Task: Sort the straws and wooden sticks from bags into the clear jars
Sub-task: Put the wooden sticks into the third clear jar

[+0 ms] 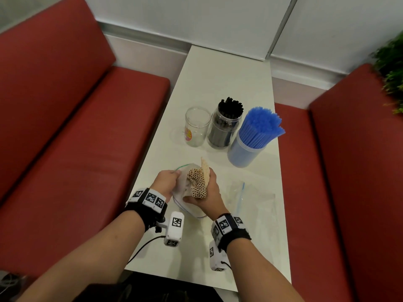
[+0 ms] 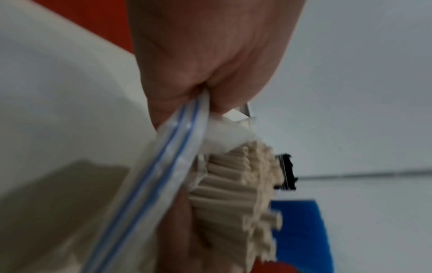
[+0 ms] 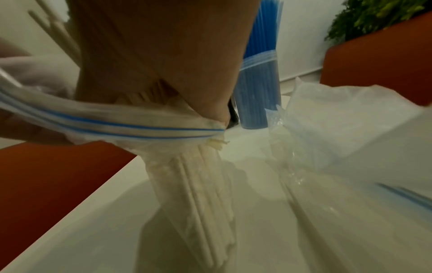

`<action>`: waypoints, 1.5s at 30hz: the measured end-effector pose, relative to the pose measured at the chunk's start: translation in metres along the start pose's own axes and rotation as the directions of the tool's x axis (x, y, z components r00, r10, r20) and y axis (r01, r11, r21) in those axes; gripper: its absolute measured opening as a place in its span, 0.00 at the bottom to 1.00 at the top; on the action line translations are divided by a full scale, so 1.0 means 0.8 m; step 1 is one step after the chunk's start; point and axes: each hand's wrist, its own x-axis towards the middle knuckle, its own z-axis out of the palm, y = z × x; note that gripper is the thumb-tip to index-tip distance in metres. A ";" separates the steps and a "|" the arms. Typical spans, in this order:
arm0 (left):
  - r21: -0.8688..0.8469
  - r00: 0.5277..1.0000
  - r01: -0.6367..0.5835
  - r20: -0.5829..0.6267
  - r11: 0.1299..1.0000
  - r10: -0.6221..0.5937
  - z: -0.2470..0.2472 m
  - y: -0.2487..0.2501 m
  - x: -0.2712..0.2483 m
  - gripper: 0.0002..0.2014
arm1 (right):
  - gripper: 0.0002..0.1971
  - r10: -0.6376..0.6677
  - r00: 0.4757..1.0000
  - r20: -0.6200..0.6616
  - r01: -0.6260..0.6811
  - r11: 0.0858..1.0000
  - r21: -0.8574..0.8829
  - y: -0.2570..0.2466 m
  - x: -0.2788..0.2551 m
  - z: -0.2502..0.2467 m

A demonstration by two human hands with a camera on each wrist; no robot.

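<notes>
A bundle of tan paper straws (image 1: 198, 183) stands upright in a clear zip bag (image 1: 192, 209) near the table's front edge, their tops poking out of the bag's mouth. My right hand (image 1: 210, 192) grips the bundle around its upper part. My left hand (image 1: 168, 183) pinches the bag's zip rim (image 2: 177, 147) beside the straws (image 2: 236, 194). In the right wrist view the straws (image 3: 201, 184) hang down inside the bag below the blue zip strip (image 3: 140, 127). An empty clear jar (image 1: 197, 126) stands farther back.
A jar of black straws (image 1: 225, 125) and a jar of blue straws (image 1: 253, 138) stand beside the empty one. An empty zip bag (image 1: 246, 197) lies flat to the right. Red bench seats (image 1: 87, 160) flank the narrow white table (image 1: 222, 75).
</notes>
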 end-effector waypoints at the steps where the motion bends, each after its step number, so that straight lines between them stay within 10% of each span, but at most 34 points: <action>1: -0.114 0.998 0.044 0.047 0.993 -0.039 -0.001 0.000 -0.003 0.14 | 0.53 0.016 1.000 -0.008 -0.015 0.999 0.051 0.005 -0.001 0.000; 13: 0.056 0.975 -0.076 0.213 0.996 0.062 -0.025 -0.015 -0.012 0.08 | 0.44 0.000 0.999 -0.035 0.007 0.976 0.216 0.000 -0.008 0.010; 18: 0.573 0.990 -0.141 0.077 0.808 0.118 -0.031 -0.018 0.001 0.15 | 0.48 0.065 0.997 0.051 -0.070 0.993 0.093 0.005 -0.011 0.018; 22: 0.331 0.966 -0.225 0.196 0.917 0.166 -0.030 -0.012 0.002 0.30 | 0.47 0.084 0.996 0.026 -0.086 0.992 0.088 0.004 -0.012 0.016; 28: 0.386 0.960 -0.137 0.279 0.912 0.026 -0.024 -0.007 0.000 0.17 | 0.27 0.079 0.997 0.005 -0.078 0.995 -0.054 0.008 -0.007 0.015; 34: 0.211 0.956 0.094 0.253 0.973 -0.147 -0.028 0.003 -0.006 0.18 | 0.34 0.115 0.993 -0.041 -0.114 0.993 0.016 -0.003 -0.008 0.024; 40: 0.135 0.932 -0.066 0.363 0.989 0.012 -0.037 0.014 -0.007 0.15 | 0.26 0.175 0.976 -0.132 -0.163 0.982 0.099 -0.016 -0.019 0.027; 45: -0.006 0.963 0.080 0.258 0.997 -0.076 -0.041 0.026 0.009 0.16 | 0.22 0.108 0.967 -0.230 -0.071 0.984 0.165 -0.022 -0.020 0.022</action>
